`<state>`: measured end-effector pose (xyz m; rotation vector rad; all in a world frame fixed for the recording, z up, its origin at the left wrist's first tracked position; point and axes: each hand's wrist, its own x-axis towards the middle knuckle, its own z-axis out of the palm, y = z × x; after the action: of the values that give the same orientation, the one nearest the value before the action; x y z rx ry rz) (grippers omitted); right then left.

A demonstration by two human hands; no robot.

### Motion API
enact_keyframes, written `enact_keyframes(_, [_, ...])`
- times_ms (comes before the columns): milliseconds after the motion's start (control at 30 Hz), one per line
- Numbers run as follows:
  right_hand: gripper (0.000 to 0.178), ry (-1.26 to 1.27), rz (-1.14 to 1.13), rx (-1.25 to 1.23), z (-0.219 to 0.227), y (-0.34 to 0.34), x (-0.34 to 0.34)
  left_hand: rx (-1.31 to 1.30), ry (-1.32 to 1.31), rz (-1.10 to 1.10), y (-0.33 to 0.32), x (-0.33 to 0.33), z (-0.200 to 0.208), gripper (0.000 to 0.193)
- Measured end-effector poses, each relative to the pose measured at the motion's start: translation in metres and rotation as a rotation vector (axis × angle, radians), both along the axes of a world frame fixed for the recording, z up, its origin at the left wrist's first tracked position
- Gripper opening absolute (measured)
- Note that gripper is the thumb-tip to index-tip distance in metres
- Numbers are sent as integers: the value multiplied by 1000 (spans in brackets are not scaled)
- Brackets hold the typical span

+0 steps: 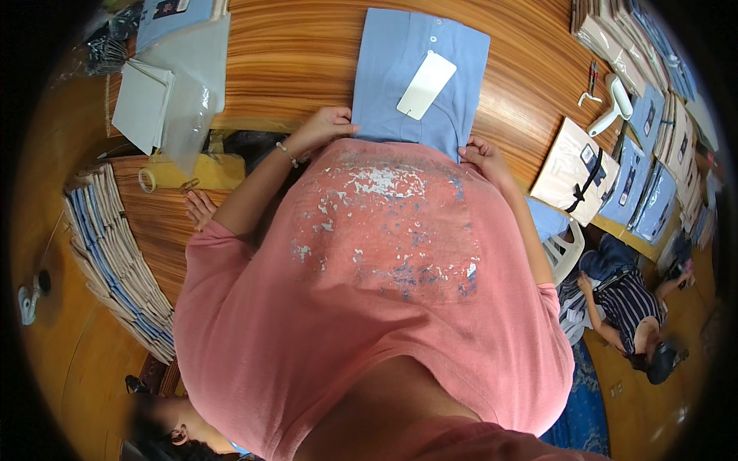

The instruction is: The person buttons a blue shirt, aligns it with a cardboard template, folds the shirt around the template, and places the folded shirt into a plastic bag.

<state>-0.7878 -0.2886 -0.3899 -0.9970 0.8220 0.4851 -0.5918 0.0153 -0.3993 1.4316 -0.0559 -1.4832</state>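
Note:
A light blue folded shirt [377,69] lies on the wooden table in front of me, its buttons running down the middle. On it rests a blank white hang tag [427,86] with a thin string loop. My left hand [327,129] pinches the shirt's near left edge between thumb and fingers. At the near right edge, my right hand [482,154] has its fingers closed on the fabric. The shirt's near end is hidden behind my pink top.
Bagged shirts in piles [653,138] fill the right side, near a lint roller [615,107] and a beige folded shirt [565,169]. White cards [142,104] and clear bags [192,69] lie left, above stacked shirts [115,253]. A co-worker's hand [201,209] rests left; another person [623,307] sits right.

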Motion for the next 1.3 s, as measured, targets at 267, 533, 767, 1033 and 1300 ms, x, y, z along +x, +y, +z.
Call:
enact_keyframes(267, [17,-215,-97,-217,-15,16,-6,-31,-99,80,6,-19,-15,17])
enact_keyframes(533, [19,-338,-143,-520,-18,27,-14,-83,-274,214,5,-42,-17,30])
enact_keyframes(767, [23,-349,476,-866,26,-1,0,405,-682,-576,-14,-14,61,36])
enact_keyframes(1033, [25,-425,460,-1010,57,-26,47,-33,-1327,-149,-103,-13,64,42])
enact_keyframes(1300, [23,-463,220,-686,36,-1,64,149,-1437,-111,-133,-24,34,40])
